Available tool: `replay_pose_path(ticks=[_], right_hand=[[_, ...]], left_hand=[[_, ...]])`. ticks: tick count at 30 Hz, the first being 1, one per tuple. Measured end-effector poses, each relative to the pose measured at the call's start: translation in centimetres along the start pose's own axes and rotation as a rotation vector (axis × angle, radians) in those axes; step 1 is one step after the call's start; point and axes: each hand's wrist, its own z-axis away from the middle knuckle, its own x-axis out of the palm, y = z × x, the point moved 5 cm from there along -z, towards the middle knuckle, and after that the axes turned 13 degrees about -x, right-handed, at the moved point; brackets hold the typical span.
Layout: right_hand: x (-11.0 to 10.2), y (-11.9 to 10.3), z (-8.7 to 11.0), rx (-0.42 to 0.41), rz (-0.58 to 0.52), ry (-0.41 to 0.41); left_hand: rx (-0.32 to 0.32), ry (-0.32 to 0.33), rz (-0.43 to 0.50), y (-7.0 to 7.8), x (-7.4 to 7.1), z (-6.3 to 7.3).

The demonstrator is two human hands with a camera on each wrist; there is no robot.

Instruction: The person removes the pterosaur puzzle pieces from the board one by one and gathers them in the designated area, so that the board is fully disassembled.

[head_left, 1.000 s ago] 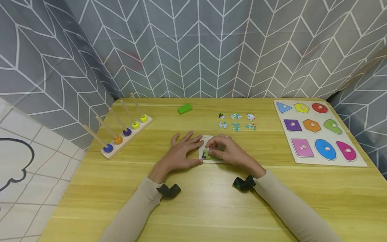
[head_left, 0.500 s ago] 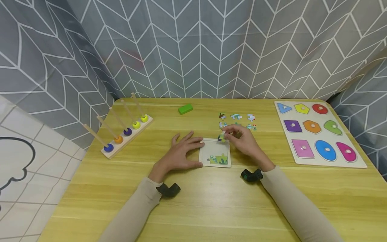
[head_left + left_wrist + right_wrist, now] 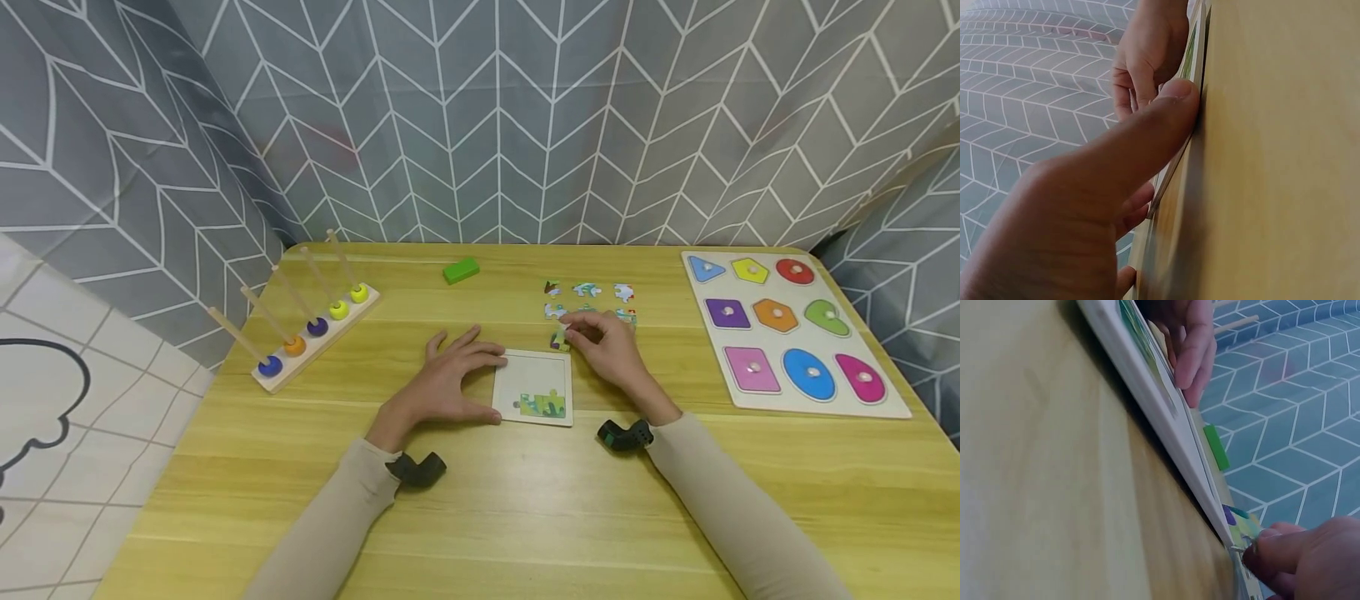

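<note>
A square white puzzle tray lies on the table between the hands, with joined green puzzle pieces in its lower right part. My left hand spreads its fingers at the tray's left side, the thumb and a finger touching its edge. Just beyond the tray's upper right corner, my right hand pinches a green and purple puzzle piece between thumb and forefinger. This piece also shows in the right wrist view, partly covered by the fingertips. Several loose puzzle pieces lie beyond the right hand, which hides some of them.
A peg stand with coloured beads stands at the left. Behind the tray lies a green block. A shape board with knobbed pieces occupies the right side. A patterned curtain hangs behind the table.
My right hand has lifted a puzzle piece out of the tray's left part and carried it beyond the upper right corner. The tray has slid slightly towards me; my left hand has hardly moved.
</note>
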Motion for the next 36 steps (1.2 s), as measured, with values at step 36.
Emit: replay_pose_path(ticks=[36], right_hand=[[0.22,-0.59,0.33,-0.058,0.181,0.031]], left_hand=[[0.003,0.001,-0.009,-0.23,0.26,-0.13]])
